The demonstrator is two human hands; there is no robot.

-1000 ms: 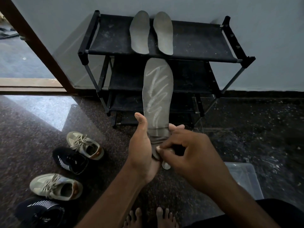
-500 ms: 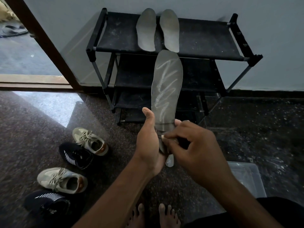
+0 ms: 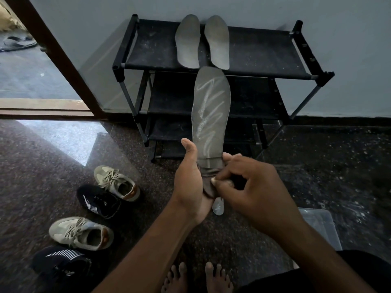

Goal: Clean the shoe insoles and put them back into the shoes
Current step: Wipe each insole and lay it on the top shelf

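Centrally, left hand (image 3: pixel 190 182) grip round insole (image 3: pixel 211 106), right hand (image 3: pixel 254 187) pinching its heel, two insoles (image 3: pixel 188 42) atop rack (image 3: pixel 264 53)

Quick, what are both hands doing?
Left hand: closed, gripping the insole near its heel.
Right hand: closed, pinching the same insole's heel end.

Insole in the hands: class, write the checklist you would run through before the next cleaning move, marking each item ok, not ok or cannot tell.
1. Insole held securely: left hand grips its heel end. Ok.
2. Cleaner applied: white zigzag runs along its face. Ok.
3. Cleaner spread over the surface: not ok.
4. Right tool ready: right hand pinches a small object at the heel. Cannot tell.
5. Other two insoles parked on the rack. Ok.
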